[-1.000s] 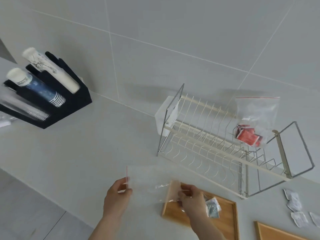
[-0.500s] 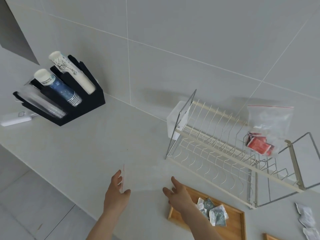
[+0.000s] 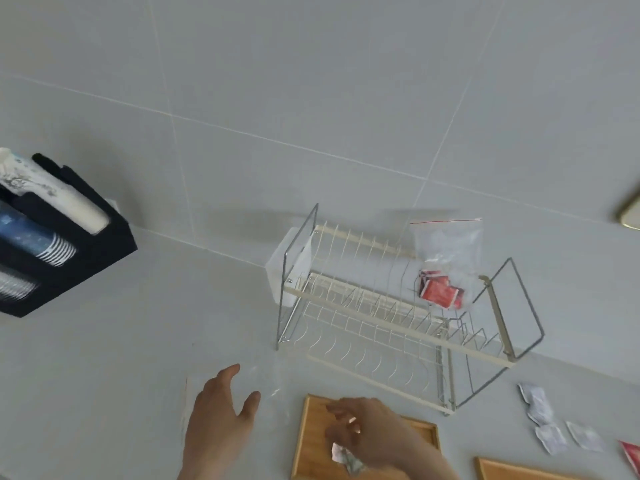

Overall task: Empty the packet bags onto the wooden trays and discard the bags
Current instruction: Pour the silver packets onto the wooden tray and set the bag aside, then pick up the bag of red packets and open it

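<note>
Far off to the left of both hands, a black holder [image 3: 69, 258] keeps stacks of cups on the desk [image 3: 121, 358]. Next comes the left hand [image 3: 218, 417], fingers spread and holding nothing, lying on an empty clear bag [image 3: 266, 393] flat on the desk. Just right of it, the right hand [image 3: 374, 434] hangs loose and open over a wooden tray [image 3: 311, 438], with shiny packets [image 3: 346, 457] under it. Beyond the right hand stands a wire rack [image 3: 381, 317], and in it leans a bag [image 3: 446, 261] with red packets. Right of the right hand sit a second tray [image 3: 509, 471] and some white packets [image 3: 550, 424].
</note>
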### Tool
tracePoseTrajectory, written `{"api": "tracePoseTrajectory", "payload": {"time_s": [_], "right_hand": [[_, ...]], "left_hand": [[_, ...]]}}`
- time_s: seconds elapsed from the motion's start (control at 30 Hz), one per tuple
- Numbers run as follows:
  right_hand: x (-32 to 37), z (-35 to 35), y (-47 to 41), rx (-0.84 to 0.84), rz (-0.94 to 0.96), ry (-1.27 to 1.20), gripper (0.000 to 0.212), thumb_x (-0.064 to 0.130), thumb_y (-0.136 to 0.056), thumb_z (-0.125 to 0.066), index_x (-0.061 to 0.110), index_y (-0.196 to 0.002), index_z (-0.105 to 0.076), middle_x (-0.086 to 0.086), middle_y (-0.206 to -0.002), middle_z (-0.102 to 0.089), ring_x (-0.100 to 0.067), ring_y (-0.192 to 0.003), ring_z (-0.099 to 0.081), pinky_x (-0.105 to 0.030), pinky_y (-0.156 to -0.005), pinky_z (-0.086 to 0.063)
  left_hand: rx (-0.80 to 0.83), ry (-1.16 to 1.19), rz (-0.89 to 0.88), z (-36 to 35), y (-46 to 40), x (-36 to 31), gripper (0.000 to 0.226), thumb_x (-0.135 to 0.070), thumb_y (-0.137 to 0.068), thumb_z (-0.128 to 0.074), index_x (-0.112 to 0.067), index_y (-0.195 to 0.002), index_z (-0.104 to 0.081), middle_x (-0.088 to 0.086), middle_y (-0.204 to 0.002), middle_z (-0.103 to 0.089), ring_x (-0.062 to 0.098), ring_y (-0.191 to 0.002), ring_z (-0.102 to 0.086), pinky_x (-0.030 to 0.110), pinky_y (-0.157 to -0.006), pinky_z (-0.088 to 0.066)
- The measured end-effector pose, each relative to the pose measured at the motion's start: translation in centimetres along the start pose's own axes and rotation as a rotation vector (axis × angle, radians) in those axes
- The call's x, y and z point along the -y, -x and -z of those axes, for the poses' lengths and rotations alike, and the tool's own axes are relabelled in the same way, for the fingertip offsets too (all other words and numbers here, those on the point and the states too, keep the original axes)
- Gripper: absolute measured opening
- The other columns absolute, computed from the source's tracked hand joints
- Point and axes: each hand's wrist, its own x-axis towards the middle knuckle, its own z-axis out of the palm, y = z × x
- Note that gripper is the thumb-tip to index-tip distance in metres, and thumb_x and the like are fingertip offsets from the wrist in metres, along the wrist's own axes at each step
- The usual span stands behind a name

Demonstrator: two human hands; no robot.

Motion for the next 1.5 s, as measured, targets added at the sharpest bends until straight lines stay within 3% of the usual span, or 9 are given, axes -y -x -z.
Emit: {"api": "tracePoseTrajectory", "payload": {"time_s": [0.2, 0.3, 0.43, 0.7, 0.87, 1.1, 1.2, 1.33, 1.5], "right_hand": [[-1.2, 9.3, 5.7, -0.172, 0.113, -0.083, 0.042, 0.055, -0.089, -0.06, 0.042, -0.129, -0.062, 0.015, -0.122, -0.07, -0.001, -0.106, -0.068, -0.024, -0.095, -0.055], [-1.5, 13.7, 7.5, -0.278, 0.167, -0.239, 0.029, 0.043, -0.093, -0.064, 0.037, -0.122, -0.068, 0.011, -0.112, -0.075, -0.004, -0.1, -0.071, -0.022, -0.092, -0.057], [-2.6, 18.4, 6.8, -0.487, 0.152, -0.375, 0.025, 0.038, -0.093, -0.066, 0.032, -0.117, -0.071, 0.009, -0.104, -0.076, -0.005, -0.09, -0.072, -0.027, -0.087, -0.057], [-5.3, 21.9, 0.1, -0.865, -0.113, -0.655, 0.042, 0.032, -0.092, -0.067, 0.026, -0.133, -0.061, 0.0, -0.129, -0.063, -0.01, -0.094, -0.064, -0.028, -0.085, -0.049], [-7.2, 21.6, -3.5, -0.9, -0.262, -0.645, 0.065, 0.029, -0.093, -0.065, 0.021, -0.151, -0.036, -0.008, -0.153, -0.044, -0.028, -0.137, -0.048, -0.048, -0.111, -0.044], [-8.8, 21.0, -5.0, -0.793, -0.276, -0.774, 0.08, 0.028, -0.092, -0.065, 0.024, -0.158, -0.02, -0.006, -0.161, -0.034, -0.028, -0.144, -0.041, -0.05, -0.113, -0.042], [-9.1, 20.8, -5.3, -0.812, -0.312, -0.813, 0.072, 0.025, -0.093, -0.065, 0.023, -0.155, -0.029, -0.006, -0.147, -0.051, -0.028, -0.131, -0.054, -0.046, -0.102, -0.052], [-8.7, 20.7, -5.0, -0.874, -0.318, -0.778, 0.05, 0.023, -0.093, -0.063, 0.017, -0.141, -0.05, 0.007, -0.094, -0.064, -0.021, -0.094, -0.065, -0.034, -0.079, -0.05], [-7.0, 20.9, -3.0, -0.981, -0.193, -0.715, 0.015, 0.018, -0.092, -0.062, 0.024, -0.094, -0.075, -0.003, -0.081, -0.071, -0.018, -0.07, -0.066, -0.035, -0.072, -0.06]], "left_hand": [[0.338, -0.083, -0.451, 2.0, -0.1, -11.1, 0.025, -0.053, -0.09, -0.058, -0.042, -0.112, -0.062, -0.03, -0.104, -0.068, -0.01, -0.098, -0.065, 0.018, -0.089, -0.051], [0.466, 0.028, -0.589, 2.6, 0.4, -16.9, 0.017, -0.049, -0.092, -0.06, -0.042, -0.107, -0.066, -0.031, -0.101, -0.069, -0.008, -0.095, -0.066, 0.015, -0.08, -0.052], [0.4, 0.229, -0.672, 1.4, -0.7, -23.0, 0.014, -0.039, -0.094, -0.063, -0.038, -0.106, -0.069, -0.018, -0.102, -0.074, -0.004, -0.096, -0.068, 0.014, -0.08, -0.053], [0.314, 0.545, -0.399, -4.9, -5.8, -30.1, 0.037, -0.034, -0.091, -0.065, -0.029, -0.127, -0.059, -0.009, -0.126, -0.064, 0.006, -0.107, -0.062, 0.034, -0.095, -0.049], [0.395, 0.515, -0.23, -8.7, -7.9, -30.9, 0.059, -0.038, -0.09, -0.068, -0.026, -0.142, -0.042, 0.005, -0.146, -0.05, 0.024, -0.125, -0.053, 0.043, -0.107, -0.044], [0.602, 0.483, -0.152, -11.3, -8.4, -31.8, 0.103, -0.039, -0.085, -0.075, -0.027, -0.157, -0.003, 0.013, -0.164, -0.022, 0.03, -0.148, -0.032, 0.044, -0.116, -0.03], [0.563, 0.461, -0.144, -11.4, -8.6, -31.9, 0.101, -0.038, -0.084, -0.076, -0.026, -0.156, -0.007, 0.012, -0.16, -0.032, 0.029, -0.143, -0.038, 0.043, -0.113, -0.035], [0.535, 0.499, -0.133, -11.2, -8.7, -31.9, 0.074, -0.033, -0.086, -0.075, -0.019, -0.146, -0.034, 0.004, -0.129, -0.063, 0.022, -0.118, -0.059, 0.035, -0.094, -0.039], [0.455, 0.515, -0.226, -9.7, -7.6, -31.9, 0.043, -0.029, -0.085, -0.07, -0.026, -0.126, -0.056, 0.0, -0.107, -0.074, 0.018, -0.104, -0.067, 0.033, -0.089, -0.045]]}}
